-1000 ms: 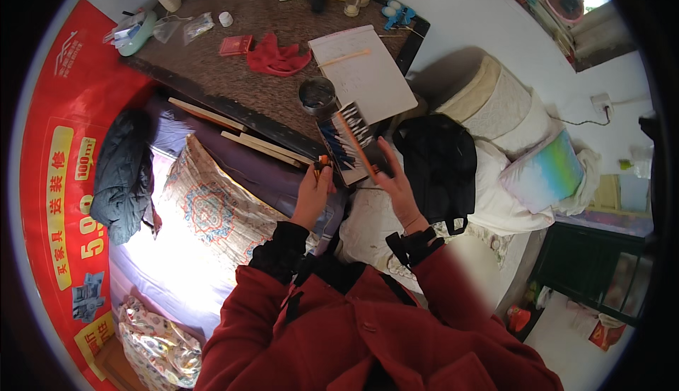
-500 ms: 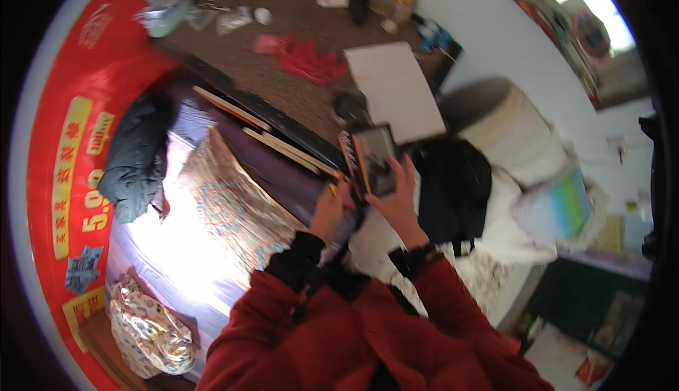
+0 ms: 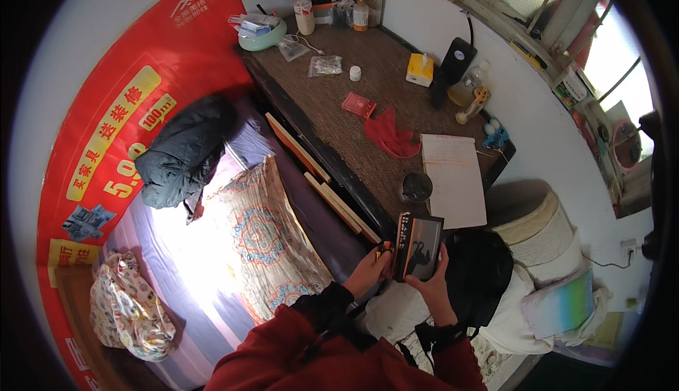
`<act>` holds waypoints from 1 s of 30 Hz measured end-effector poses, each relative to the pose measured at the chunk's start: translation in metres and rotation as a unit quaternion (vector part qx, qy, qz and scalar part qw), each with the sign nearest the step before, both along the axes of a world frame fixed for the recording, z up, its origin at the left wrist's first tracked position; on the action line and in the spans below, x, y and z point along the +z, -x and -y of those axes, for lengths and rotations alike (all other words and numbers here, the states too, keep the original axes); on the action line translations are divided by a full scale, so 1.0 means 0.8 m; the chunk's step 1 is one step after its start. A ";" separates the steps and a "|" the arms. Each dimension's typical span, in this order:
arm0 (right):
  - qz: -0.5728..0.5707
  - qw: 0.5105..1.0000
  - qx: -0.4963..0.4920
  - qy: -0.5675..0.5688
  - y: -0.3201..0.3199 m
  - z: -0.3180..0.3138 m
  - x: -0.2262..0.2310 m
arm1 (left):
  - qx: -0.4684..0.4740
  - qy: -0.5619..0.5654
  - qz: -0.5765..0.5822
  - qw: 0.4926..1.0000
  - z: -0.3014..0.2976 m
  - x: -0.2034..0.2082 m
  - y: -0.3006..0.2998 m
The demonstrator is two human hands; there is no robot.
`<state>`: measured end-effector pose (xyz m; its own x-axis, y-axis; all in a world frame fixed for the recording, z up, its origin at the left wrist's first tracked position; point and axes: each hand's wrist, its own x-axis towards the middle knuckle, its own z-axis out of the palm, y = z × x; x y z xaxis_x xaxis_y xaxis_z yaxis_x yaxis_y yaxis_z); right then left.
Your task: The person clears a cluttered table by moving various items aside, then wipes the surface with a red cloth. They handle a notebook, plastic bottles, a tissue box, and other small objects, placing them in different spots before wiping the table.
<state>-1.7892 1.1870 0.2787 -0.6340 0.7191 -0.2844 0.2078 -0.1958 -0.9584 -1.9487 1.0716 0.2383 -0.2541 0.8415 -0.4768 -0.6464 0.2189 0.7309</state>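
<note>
A flat black box point(image 3: 423, 248) with an orange strip and a dark picture on its face is held up near the desk's front corner. My right hand point(image 3: 433, 290) is closed around its lower right edge, thumb and fingers on either side. Beside the box's left side, my left hand point(image 3: 368, 272) is closed on a small yellow and black object point(image 3: 384, 249), whose kind I cannot make out. The left fingers are near the box's spine; whether they touch it is unclear.
The brown desk point(image 3: 318, 101) ahead carries a dark round cup point(image 3: 416, 187), white paper point(image 3: 454, 186), red cloth point(image 3: 392, 135) and a yellow tissue pack point(image 3: 419, 70). A bed with a patterned cloth point(image 3: 265, 239) lies left. A black bag point(image 3: 477, 274) is close on the right.
The view has tilted up, showing more of the desk's back and the window. My right hand's fingers, spread at the box's edge before, now wrap its lower right side. The left hand still holds the small object.
</note>
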 end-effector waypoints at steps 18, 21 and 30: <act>-0.058 0.989 0.037 0.127 0.074 -0.018 0.074 | 0.129 0.011 -0.059 0.990 0.017 0.034 0.215; -0.060 0.995 -0.002 0.083 0.051 -0.052 0.086 | 0.148 0.018 -0.034 0.988 -0.003 0.038 0.236; -0.090 0.973 -0.180 0.117 -0.033 -0.089 0.065 | 0.204 0.145 -0.373 0.894 -0.094 0.003 0.347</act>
<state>-1.7627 1.2582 0.3307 -0.4080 0.8325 -0.3747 -0.0811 -0.4419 -0.8934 -2.2260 1.1467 0.2409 -0.8496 0.4746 -0.2299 -0.0731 0.3258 0.9426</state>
